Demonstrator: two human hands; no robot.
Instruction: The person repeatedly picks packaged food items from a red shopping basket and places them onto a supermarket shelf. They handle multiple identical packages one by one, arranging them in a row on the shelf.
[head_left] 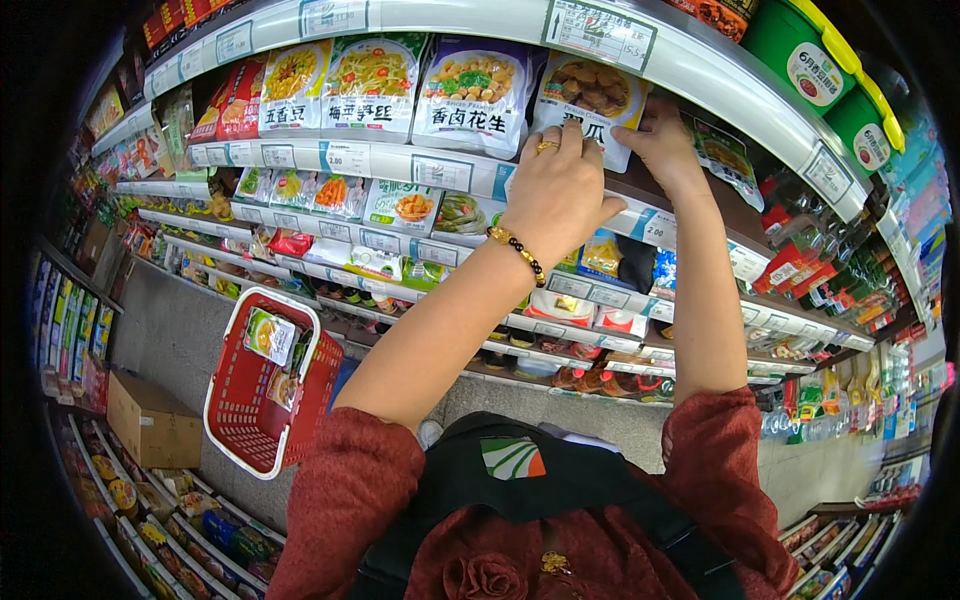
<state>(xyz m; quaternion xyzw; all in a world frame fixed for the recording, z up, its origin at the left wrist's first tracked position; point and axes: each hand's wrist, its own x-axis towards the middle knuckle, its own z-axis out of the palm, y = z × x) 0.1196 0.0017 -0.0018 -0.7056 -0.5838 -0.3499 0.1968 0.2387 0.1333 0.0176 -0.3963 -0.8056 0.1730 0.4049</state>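
the packet with brown food on its front (590, 85) stands, leaning slightly back, near the front edge of the shelf (640, 188), right of the purple packet (475, 90). the left hand (560, 175) lays bent fingers close together on its front, the thumb spread away. the right hand (660, 145) has its thumb at the packet's right edge; its other fingers are shaded, so i cannot tell whether they pinch.

the handling looks partway: the packet is upright in the row, but neither hand is off it yet. to its right, a dark green packet (725, 155) lies aslant, out of line with the row.

the upper shelf's rail (690, 70) hangs close over the packet's top and likely limits lifting; the purple packet hems in its left. well apart on the floor, a red basket (210, 385) holds small packets (270, 335).
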